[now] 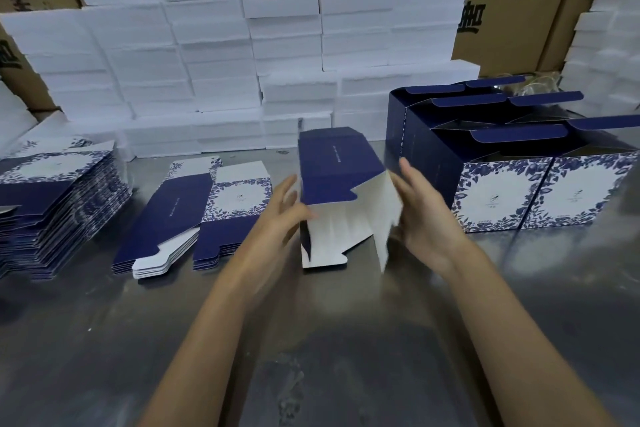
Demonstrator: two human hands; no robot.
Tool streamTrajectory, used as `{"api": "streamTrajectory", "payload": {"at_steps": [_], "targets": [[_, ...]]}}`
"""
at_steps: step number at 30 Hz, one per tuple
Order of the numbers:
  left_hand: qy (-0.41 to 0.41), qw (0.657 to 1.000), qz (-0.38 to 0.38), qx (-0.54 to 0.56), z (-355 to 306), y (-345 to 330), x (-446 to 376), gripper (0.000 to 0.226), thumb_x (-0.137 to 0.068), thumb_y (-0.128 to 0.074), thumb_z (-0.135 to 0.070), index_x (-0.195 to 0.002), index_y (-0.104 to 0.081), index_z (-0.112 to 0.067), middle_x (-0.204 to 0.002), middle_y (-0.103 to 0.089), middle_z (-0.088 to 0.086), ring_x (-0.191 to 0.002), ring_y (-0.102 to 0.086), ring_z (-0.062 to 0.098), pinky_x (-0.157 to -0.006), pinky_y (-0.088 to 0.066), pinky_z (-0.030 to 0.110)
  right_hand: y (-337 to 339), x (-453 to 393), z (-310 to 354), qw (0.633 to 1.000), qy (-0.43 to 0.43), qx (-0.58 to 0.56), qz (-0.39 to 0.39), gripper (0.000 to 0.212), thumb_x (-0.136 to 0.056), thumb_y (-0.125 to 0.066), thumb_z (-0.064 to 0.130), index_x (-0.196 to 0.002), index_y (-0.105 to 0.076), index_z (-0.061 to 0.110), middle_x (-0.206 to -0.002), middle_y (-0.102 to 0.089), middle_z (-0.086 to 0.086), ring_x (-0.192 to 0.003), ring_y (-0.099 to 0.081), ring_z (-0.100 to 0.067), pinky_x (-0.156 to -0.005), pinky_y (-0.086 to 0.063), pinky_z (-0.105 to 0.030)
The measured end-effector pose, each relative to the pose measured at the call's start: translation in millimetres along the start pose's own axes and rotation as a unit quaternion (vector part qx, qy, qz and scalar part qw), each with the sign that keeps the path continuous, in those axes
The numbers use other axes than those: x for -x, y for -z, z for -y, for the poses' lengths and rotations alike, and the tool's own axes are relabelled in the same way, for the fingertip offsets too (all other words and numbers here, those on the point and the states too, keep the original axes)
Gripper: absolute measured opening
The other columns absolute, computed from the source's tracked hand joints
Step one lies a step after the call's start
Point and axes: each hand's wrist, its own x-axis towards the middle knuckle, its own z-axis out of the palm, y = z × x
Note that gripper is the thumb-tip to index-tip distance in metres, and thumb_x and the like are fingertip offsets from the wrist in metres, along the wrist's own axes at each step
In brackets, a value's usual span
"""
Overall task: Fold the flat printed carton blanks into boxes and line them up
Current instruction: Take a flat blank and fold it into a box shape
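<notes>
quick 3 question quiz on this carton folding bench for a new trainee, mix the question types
1. True or false: the finished boxes stand to the right of the half-folded carton.
2. Which hand touches the carton's white inner flap: left hand or right hand?
3. Fill in: the tallest stack of flat blanks lies at the table's far ____ side.

Key
1. True.
2. The right hand; the left is on the blue side.
3. Left.
</notes>
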Motion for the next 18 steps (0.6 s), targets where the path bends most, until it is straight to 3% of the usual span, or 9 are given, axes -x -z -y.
{"api": "streamTrajectory", "payload": {"at_steps": [3,4,6,8,11,14,16,18], "targets": [[-0.071,0.995,-0.030,-0.065,-1,4,7,0.089,-0.085,-0.075,-0.021,-0.146,-0.025,-0.061,-0.127,-0.040,-0.055,-0.120,-0.040,-0.027,-0.086,-0.045,0.006,-3,-4,-5,0.999,0.013,0.047,0.020,0.047,-0.094,-0.044,0.046,-0.137,-0.061,0.038,-0.133,-0.065,0.015,-0.111,-0.061,-0.008,-0.084,-0.043,-0.031],[-0.099,0.990,-0.043,-0.090,-3,3,6,0.084,-0.087,-0.076,-0.021,-0.146,-0.029,-0.060,-0.128,-0.043,-0.054,-0.121,-0.041,-0.026,-0.088,-0.045,0.005,-2,-4,-7,0.997,0.016,0.060,0.034,0.052,-0.087,-0.046,0.037,-0.137,-0.060,0.037,-0.131,-0.065,0.014,-0.107,-0.059,-0.008,-0.085,-0.042,-0.032],[-0.123,0.985,-0.061,-0.109,-6,1,7,0.066,-0.090,-0.073,-0.021,-0.141,-0.044,-0.051,-0.141,-0.049,-0.032,-0.130,-0.047,-0.008,-0.104,-0.046,0.023,0,-5,-10,0.994,0.023,0.085,0.060,0.066,-0.074,-0.048,0.024,-0.138,-0.058,0.039,-0.137,-0.062,0.010,-0.108,-0.056,-0.011,-0.093,-0.042,-0.035],[-0.130,0.983,-0.077,-0.109,-7,-1,6,0.048,-0.091,-0.070,-0.019,-0.131,-0.055,-0.041,-0.140,-0.055,-0.018,-0.127,-0.054,0.007,-0.108,-0.044,0.035,-1,-4,-12,0.990,0.039,0.114,0.069,0.069,-0.073,-0.054,0.018,-0.135,-0.057,0.049,-0.138,-0.061,0.014,-0.115,-0.060,-0.011,-0.102,-0.041,-0.039],[-0.137,0.979,-0.084,-0.124,-9,-4,7,0.036,-0.090,-0.070,-0.031,-0.123,-0.059,-0.037,-0.134,-0.058,-0.017,-0.120,-0.058,0.009,-0.099,-0.046,0.026,-5,-4,-17,0.983,0.056,0.163,0.059,0.064,-0.080,-0.071,0.026,-0.133,-0.053,0.057,-0.134,-0.062,0.021,-0.119,-0.062,-0.004,-0.100,-0.045,-0.034],[-0.133,0.978,-0.101,-0.127,-10,-5,6,0.031,-0.089,-0.068,-0.036,-0.119,-0.062,-0.036,-0.130,-0.061,-0.018,-0.116,-0.059,0.011,-0.095,-0.048,0.024,-11,-6,-21,0.981,0.061,0.182,-0.013,0.066,-0.076,-0.084,0.042,-0.131,-0.050,0.059,-0.131,-0.061,0.024,-0.112,-0.064,0.002,-0.091,-0.052,-0.023],[-0.127,0.977,-0.113,-0.127,-12,-5,7,0.030,-0.088,-0.068,-0.039,-0.118,-0.063,-0.036,-0.129,-0.062,-0.017,-0.116,-0.060,0.012,-0.092,-0.047,0.021,-16,-7,-25,0.974,0.080,0.203,-0.053,0.062,-0.079,-0.083,0.045,-0.131,-0.050,0.056,-0.128,-0.061,0.024,-0.102,-0.064,0.010,-0.076,-0.054,-0.013],[-0.120,0.978,-0.115,-0.129,-13,-7,8,0.033,-0.085,-0.068,-0.046,-0.116,-0.064,-0.037,-0.129,-0.062,-0.016,-0.116,-0.060,0.014,-0.090,-0.044,0.020,-19,-9,-31,0.963,0.102,0.233,-0.086,0.059,-0.084,-0.080,0.042,-0.135,-0.049,0.046,-0.128,-0.061,0.021,-0.103,-0.064,0.007,-0.077,-0.055,-0.014]]}}
